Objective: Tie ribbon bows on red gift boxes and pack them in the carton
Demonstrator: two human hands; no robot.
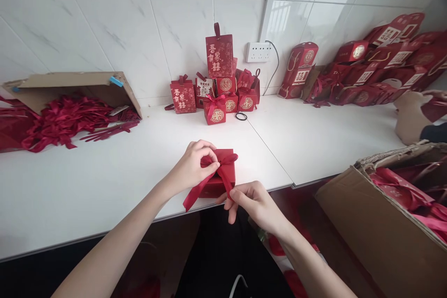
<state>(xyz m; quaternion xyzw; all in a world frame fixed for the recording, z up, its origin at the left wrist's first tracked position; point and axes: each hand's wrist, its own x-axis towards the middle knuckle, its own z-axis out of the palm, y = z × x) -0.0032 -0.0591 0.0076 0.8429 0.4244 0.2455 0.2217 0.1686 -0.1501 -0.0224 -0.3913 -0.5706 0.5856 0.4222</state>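
A small red gift box (pixel 226 154) sits at the front edge of the white table, right before me. A red ribbon (pixel 196 192) is tied in a bow on its top, one loop pointing right and two tails hanging toward me. My left hand (pixel 198 162) pinches the bow near its knot with thumb and forefinger. Low on the box's right side, my right hand (pixel 252 202) grips the right-hand tail between thumb and fingers, its other fingers partly spread below the table edge.
Finished red boxes (pixel 219 86) stand stacked by the wall under a socket (pixel 259 52). At left a cardboard box (pixel 70 79) spills red ribbons (pixel 73 114). More red boxes (pixel 380 63) pile up right, near another person's arm (pixel 407 121). An open carton (pixel 380 223) stands front right.
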